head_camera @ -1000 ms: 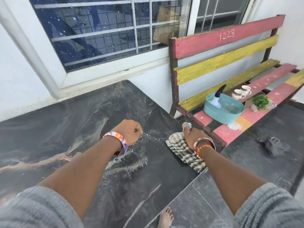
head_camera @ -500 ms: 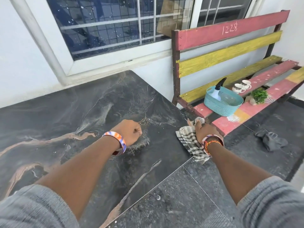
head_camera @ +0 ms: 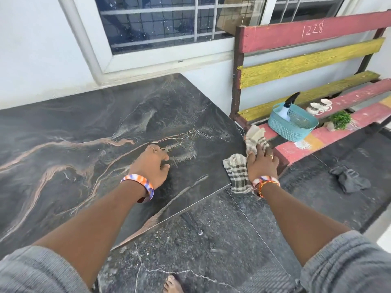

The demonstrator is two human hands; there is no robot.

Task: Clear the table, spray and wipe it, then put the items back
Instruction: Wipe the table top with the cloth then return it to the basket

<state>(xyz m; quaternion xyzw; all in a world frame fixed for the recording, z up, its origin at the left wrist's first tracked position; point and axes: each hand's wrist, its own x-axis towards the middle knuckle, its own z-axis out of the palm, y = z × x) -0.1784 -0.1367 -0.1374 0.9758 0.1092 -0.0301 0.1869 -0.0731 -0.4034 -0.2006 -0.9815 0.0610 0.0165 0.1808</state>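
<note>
Head view: the table (head_camera: 63,132), a dark marbled top, carries no items, so I judge the clearing step done. Damp-looking streaks near its right edge suggest spraying is done and wiping is under way or near its end; the put-back step looks not yet begun.

The bench (head_camera: 306,34) stands just beside the table's right edge. On its seat sit the basket (head_camera: 289,129), teal, with the spray bottle (head_camera: 285,109) standing inside it; past the basket, toward the seat's far end, two cups (head_camera: 319,106) and a small plant (head_camera: 340,119). These appear to be what must return to the tabletop.

The cloth (head_camera: 238,170), checked, lies at the tabletop's right edge near the near-right corner, part hanging off, part bunched upward.

Left hand (head_camera: 152,163): palm down on the tabletop toward the right edge, fingers loosely bent, holding nothing, bracing.

Right hand (head_camera: 261,163): at the right edge, fingers curled round the cloth, gripping it; wrist is past the edge.

A dark rag (head_camera: 349,179) lies on the floor under the bench's front.
</note>
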